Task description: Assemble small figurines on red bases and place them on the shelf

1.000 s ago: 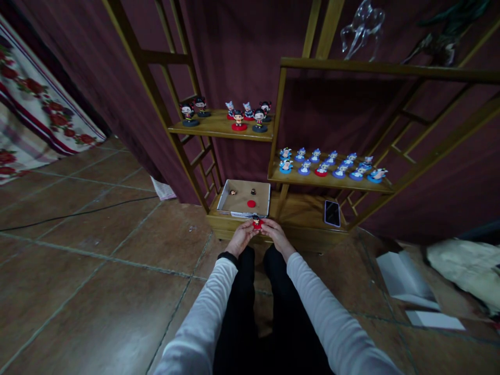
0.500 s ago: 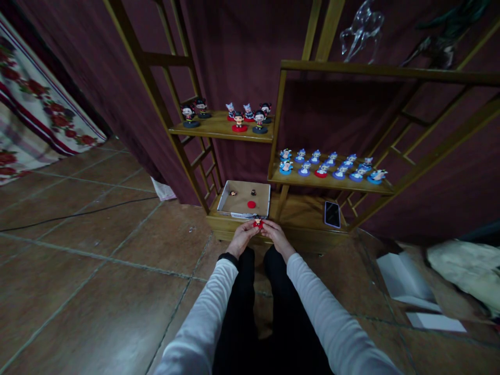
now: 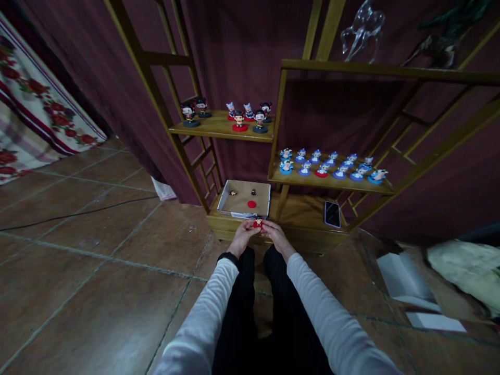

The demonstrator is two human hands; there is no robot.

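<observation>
Between my two hands is a small figurine (image 3: 258,222) with dark hair and a red base. My left hand (image 3: 244,234) pinches it from the left, and my right hand (image 3: 274,232) grips it from the right. Both hands are just in front of a shallow cardboard box (image 3: 240,200) on the lowest shelf. Inside that box lie a round red base (image 3: 251,204), a small dark-topped figurine part (image 3: 253,192) and another small piece (image 3: 233,193) by the left wall.
Several figurines stand on the upper left shelf (image 3: 219,130), and several blue and purple ones on the right shelf (image 3: 332,182). A phone (image 3: 332,214) lies at lower right. A glass horse (image 3: 363,32) stands up high. White box pieces (image 3: 406,278) lie on the floor.
Both hands stay in nearly the same place. The held figurine has shifted very slightly between the fingers.
</observation>
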